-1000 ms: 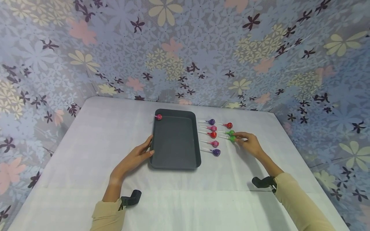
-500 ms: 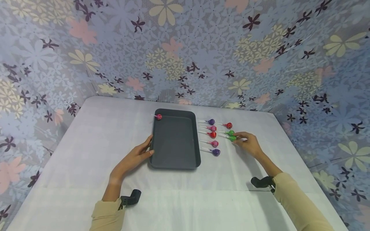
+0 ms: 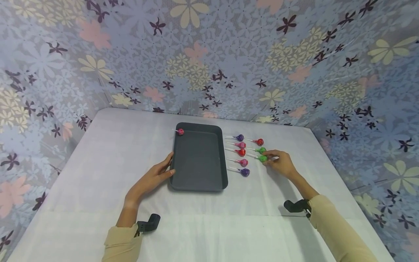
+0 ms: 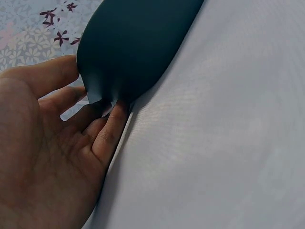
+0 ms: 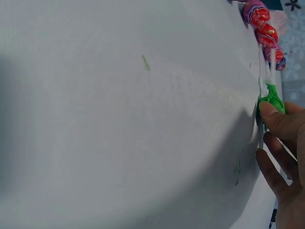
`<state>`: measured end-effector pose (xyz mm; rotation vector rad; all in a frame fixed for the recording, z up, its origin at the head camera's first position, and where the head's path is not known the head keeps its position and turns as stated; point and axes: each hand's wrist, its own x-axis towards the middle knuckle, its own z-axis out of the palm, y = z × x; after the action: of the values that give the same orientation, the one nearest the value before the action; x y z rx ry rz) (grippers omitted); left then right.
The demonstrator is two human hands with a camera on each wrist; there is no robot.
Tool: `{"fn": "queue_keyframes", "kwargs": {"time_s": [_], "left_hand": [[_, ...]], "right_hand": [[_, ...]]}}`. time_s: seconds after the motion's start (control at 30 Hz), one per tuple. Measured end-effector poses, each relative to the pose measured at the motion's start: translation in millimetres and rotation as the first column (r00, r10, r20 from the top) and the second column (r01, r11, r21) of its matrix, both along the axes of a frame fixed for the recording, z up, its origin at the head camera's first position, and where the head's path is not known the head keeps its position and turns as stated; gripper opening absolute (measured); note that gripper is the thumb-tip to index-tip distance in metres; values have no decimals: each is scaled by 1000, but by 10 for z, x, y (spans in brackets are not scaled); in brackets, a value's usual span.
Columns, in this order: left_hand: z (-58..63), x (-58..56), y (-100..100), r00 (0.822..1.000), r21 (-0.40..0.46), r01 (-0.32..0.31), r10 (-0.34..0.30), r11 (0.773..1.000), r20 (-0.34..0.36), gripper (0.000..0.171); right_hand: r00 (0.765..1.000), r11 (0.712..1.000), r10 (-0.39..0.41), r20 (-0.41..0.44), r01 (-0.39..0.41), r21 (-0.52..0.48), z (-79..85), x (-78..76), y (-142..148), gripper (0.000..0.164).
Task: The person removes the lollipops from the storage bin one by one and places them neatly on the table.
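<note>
My left hand (image 3: pixel 148 180) grips the left side of a dark grey tray (image 3: pixel 199 160), its thumb at the rim; the left wrist view shows the fingers against the tray's outer wall (image 4: pixel 133 43). A pink-red lollipop (image 3: pixel 180 131) lies at the tray's far left corner, its stick over the rim. To the right of the tray, my right hand (image 3: pixel 283 165) pinches the head of a green lollipop (image 3: pixel 263 158) between thumb and finger, low at the table; the stick points left. Just beyond it lies a second green lollipop (image 3: pixel 260 150).
Between tray and right hand runs a column of lollipops: purple (image 3: pixel 240 137), pink (image 3: pixel 242 145), red (image 3: pixel 241 152), pink (image 3: pixel 243 162) and purple (image 3: pixel 244 172). Another red lollipop (image 3: pixel 259 142) lies beyond the green ones. A white cloth (image 3: pixel 209 233) covers the table; a flowered backdrop (image 3: pixel 229 54) stands behind.
The pinched green lollipop has shifted slightly nearer to me, so the gap to the other green one is a little wider. The left hand and tray stay put.
</note>
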<state>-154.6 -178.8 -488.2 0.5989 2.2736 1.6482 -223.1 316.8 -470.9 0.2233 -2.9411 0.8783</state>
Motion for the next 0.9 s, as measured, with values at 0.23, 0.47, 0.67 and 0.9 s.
{"fn": "queue_keyframes", "kwargs": {"time_s": [0.23,0.47,0.67,0.9], "left_hand": [[-15,0,-5,1000,6,3,-3,1000,-7,71],[-30,-10,-6,1000,12,6,-6,1000,-8,70],[-22,-8,2,1000,17,11,-10,1000,-2,70],[-5,5,-1,1000,25,5,-5,1000,16,72]], "right_hand": [[999,1000,-5,34,5,-7,14,21,35,38],[995,1000,-11,-97,12,11,92,-4,-2,34],[988,1000,12,-152,-15,-22,212,-113,-137,34],[969,991,115,-216,-128,-47,367,-261,-471,28]]}}
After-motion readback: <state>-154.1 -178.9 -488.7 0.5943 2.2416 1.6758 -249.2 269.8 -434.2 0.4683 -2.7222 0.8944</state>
